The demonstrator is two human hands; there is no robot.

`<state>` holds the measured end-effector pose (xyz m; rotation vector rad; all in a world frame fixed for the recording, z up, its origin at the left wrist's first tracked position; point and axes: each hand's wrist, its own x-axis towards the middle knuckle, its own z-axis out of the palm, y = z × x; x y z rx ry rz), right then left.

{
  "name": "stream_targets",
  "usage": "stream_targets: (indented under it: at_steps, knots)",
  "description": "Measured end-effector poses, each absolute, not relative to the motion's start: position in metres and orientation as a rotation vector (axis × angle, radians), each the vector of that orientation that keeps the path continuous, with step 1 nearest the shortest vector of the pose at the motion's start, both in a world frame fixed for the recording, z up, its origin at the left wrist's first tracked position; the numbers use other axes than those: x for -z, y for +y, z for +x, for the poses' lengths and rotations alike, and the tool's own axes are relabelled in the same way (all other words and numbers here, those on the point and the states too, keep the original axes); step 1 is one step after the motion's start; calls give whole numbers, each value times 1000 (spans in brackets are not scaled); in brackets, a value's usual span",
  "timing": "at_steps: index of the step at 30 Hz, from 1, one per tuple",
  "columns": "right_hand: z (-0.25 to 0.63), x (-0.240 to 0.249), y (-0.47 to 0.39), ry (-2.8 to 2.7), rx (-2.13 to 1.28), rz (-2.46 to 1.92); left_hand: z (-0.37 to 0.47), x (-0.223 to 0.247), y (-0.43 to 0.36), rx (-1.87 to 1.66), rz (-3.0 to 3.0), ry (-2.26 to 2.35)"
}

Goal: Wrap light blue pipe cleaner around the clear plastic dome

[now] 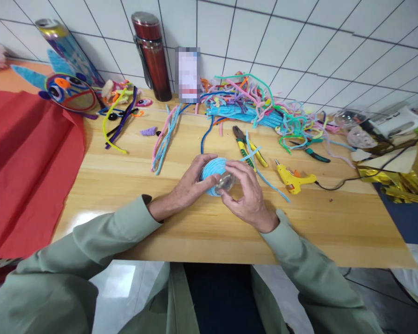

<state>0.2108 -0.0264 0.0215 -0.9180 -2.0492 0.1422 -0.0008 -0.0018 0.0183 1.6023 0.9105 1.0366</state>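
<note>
Between my two hands is a round clear plastic ball (pixel 225 183), partly wound with light blue pipe cleaner (pixel 212 169). My left hand (pixel 195 181) grips it from the left, its thumb across the front. With fingers curled over the bare clear part, my right hand (pixel 243 190) holds the other side. The underside of the ball is hidden. Just beyond my right hand lie pliers (pixel 244 141) with yellow and green handles, and loose light blue pipe cleaners (pixel 273 185). A yellow hot glue gun (pixel 294 178) rests farther right.
A heap of coloured pipe cleaners (pixel 247 111) lies along the tiled wall. Near it stand a phone (pixel 188 76) and a red thermos (pixel 153 58). At left are a decorated blue figure (pixel 68 90) and red cloth (pixel 28 171). The glue gun's cord (pixel 351 178) runs right, past gold foil (pixel 404 178).
</note>
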Motion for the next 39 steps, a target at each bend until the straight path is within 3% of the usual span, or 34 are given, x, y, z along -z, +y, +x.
stream_targets:
  at_steps: [13,21,25,31,39]
  knots:
    - [243,-46,-30,-1832,-8,-783,0,-11,-11,-1008,1728,987]
    - [365,-48,-30,-1627,45,-1718,2,-3,-9,-1029,1853,974]
    - [391,-15,-29,-1744,76,-1795,5,3,-10,-1068,1911,952]
    - [405,6,-23,-1922,192,-1802,4,4,-3,-1168,1600,1002]
    - [428,2,-8,-2154,181,-1814,7,4,15,-1085,1139,678]
